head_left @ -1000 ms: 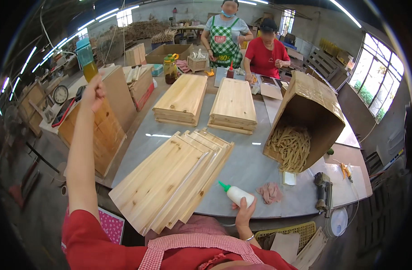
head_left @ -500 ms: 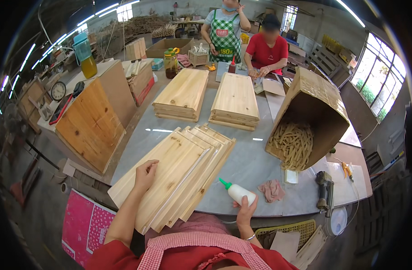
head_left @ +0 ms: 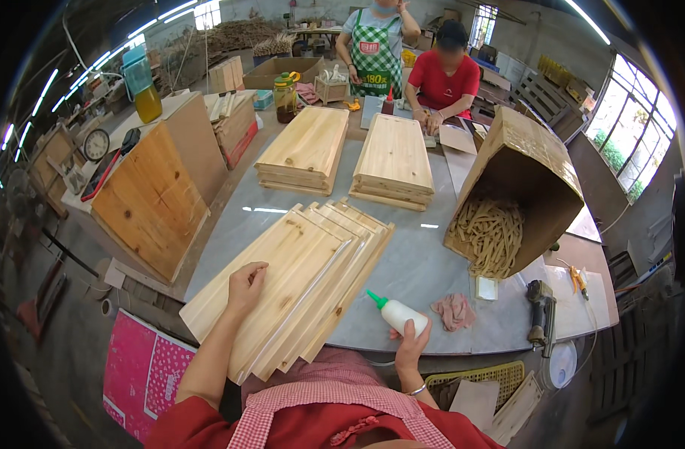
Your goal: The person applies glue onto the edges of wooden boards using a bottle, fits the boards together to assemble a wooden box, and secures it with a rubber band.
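A fanned stack of pale wooden boards (head_left: 275, 258) lies slantwise before me, overlapping so that several long edges show. Along one exposed edge runs a thin white line that looks like glue. My left hand (head_left: 247, 287) rests on the top board with its fingers curled in, and nothing shows in it. To the right of the stack, my right hand (head_left: 412, 344) grips a white glue bottle (head_left: 399, 317). Its green nozzle points up and left toward the boards, apart from them.
Two neat board stacks (head_left: 303, 146) (head_left: 393, 157) stand farther back. At right, a tipped cardboard box (head_left: 533, 142) spills wooden strips (head_left: 488, 232). Nearby are a pink rag (head_left: 453, 311) and an air nailer (head_left: 538, 314). Two people work across the table (head_left: 342, 273).
The view has shifted slightly, moving the far stacks a little up in the picture. Both hands keep nearly the same place, and the glue bottle remains in my right hand.
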A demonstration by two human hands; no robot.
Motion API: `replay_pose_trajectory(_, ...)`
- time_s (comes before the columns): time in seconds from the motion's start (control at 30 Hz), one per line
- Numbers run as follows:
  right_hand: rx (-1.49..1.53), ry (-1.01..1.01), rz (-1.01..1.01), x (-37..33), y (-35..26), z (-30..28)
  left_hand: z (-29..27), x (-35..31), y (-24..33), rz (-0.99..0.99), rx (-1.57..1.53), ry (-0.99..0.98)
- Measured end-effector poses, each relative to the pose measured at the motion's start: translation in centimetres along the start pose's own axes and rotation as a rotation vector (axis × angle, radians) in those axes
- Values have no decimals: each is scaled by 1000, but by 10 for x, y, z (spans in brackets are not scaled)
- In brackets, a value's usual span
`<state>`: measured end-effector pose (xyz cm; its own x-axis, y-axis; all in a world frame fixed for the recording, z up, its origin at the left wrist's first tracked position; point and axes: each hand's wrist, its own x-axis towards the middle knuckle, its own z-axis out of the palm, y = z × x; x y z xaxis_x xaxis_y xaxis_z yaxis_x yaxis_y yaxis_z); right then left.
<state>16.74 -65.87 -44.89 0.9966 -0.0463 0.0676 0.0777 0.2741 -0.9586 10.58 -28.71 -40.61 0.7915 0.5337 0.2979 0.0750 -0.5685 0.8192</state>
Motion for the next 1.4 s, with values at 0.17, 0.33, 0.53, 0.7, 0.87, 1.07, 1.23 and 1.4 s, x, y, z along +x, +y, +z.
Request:
replay_pose_trajectory(0.17,4,5,1,-1,2,-2,1,0,-1,1,-15,-8)
replay_pose_trajectory(0.33,-6,14,5,0,3,-3,4,1,-3,-1,-14,-18)
replay_pose_trajectory(0.53,6,1,29,3,4,-3,0,0,-4,-14,26,-11)
replay_pose_trajectory(0.7,-27,42,21,2,12,-6,5,10,-19,108,13,11)
replay_pose_trajectory(0.87,-3,51,30,-2,12,-9,-35,97,-9,-158,-352,-60)
replay_pose_trajectory(1.07,7,11,26,-2,11,-1,-153,209,29,-114,-907,168)
replay_pose_trajectory(1.23,62,93,11,0,16,-6,-165,248,33,-180,-1221,183)
replay_pose_trajectory(1.4,-6,35,-6,4,3,-3,-154,247,36,-215,-1202,153)
